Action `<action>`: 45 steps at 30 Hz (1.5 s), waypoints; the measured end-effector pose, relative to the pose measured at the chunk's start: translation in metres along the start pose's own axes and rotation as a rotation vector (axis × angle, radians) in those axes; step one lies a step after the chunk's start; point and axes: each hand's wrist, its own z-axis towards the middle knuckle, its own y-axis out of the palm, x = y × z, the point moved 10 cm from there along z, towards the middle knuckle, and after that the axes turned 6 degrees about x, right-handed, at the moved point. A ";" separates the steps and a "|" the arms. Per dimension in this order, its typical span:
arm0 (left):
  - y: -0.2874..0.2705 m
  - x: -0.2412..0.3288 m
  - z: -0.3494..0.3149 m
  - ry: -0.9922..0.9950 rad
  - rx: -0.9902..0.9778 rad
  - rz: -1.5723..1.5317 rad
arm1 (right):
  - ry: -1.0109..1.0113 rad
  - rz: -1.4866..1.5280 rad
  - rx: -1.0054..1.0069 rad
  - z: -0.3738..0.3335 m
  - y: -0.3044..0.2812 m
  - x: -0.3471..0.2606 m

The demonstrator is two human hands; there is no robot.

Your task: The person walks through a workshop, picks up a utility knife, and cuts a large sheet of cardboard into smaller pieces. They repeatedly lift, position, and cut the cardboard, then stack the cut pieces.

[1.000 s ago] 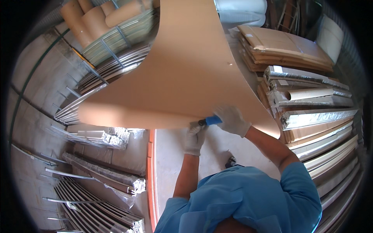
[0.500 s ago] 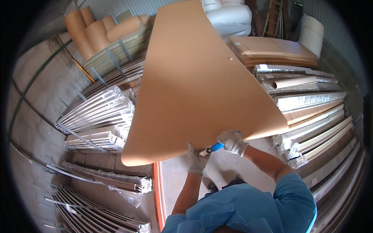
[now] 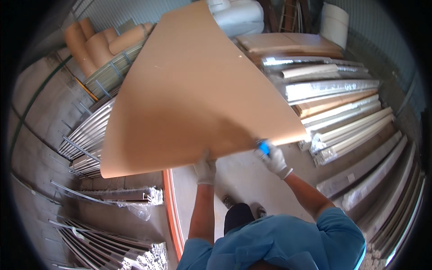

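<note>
A large brown sheet [image 3: 189, 85], smooth like board or heavy paper, stretches away in front of me, its near edge at my hands. My gloved left hand [image 3: 205, 172] grips that near edge, thumb on top and the other fingers out of sight underneath. To its right, my gloved right hand [image 3: 275, 164] is closed round a small blue tool [image 3: 263, 147] at the edge of the sheet. Motion blur and my fingers hide the working end of the tool, so its exact kind does not show.
Wrapped bundles of long profiles [image 3: 333, 90] are stacked at the right, and metal profiles [image 3: 87, 135] at the left. Brown rolls [image 3: 96, 49] stand at the far left, white rolls [image 3: 238, 18] at the back. An orange-red strip [image 3: 173, 211] runs along the floor.
My right hand has moved the blue tool away from my left hand, rightward along the edge. My left hand stays at the edge. My view has shifted, so the sheet sits further left.
</note>
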 end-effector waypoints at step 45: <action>-0.424 -0.053 -0.934 -0.233 0.179 0.085 | 0.888 1.063 0.589 -0.894 -0.350 -0.079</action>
